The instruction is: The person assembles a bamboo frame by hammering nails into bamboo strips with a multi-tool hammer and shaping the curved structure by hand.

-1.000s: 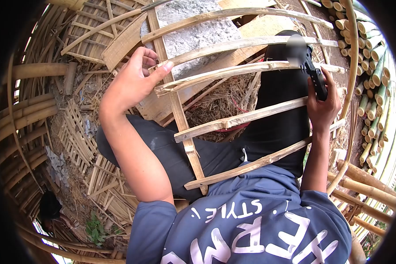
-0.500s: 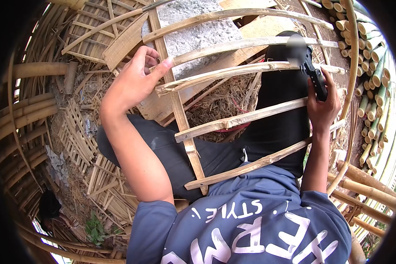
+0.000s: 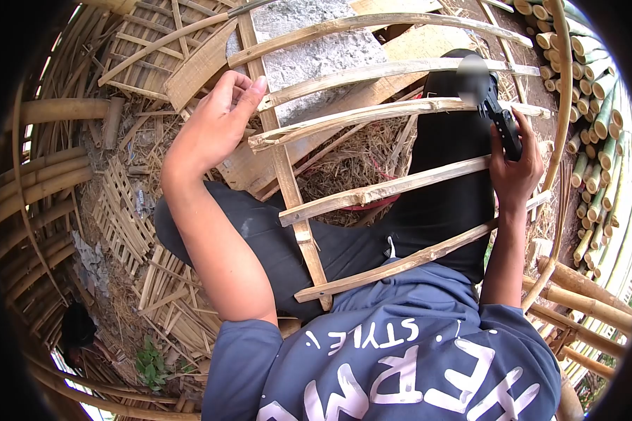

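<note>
A frame of split bamboo slats (image 3: 386,191) nailed across a lengthwise batten (image 3: 288,184) lies over my lap. My left hand (image 3: 214,121) is at the batten's left edge, near the end of one slat (image 3: 309,85). Its fingers are curled in and the thumb is bent towards them over the batten; anything between them is hidden. On the right, my right hand (image 3: 516,168) grips a black handheld tool (image 3: 507,130) with holes along its body. The tool's upper end is covered by a blurred round patch, beside the slats' right ends.
Cut bamboo poles (image 3: 597,133) are stacked at the right. A rough grey slab (image 3: 312,49) and a wooden board (image 3: 393,67) lie under the frame's far part. Bamboo offcuts (image 3: 168,288) litter the ground at left. A curved bamboo strip (image 3: 563,119) arcs along the right side.
My left hand has shifted slightly up, its thumb lifting away from the slat's end towards the fingers. My right hand and the black tool stay in place.
</note>
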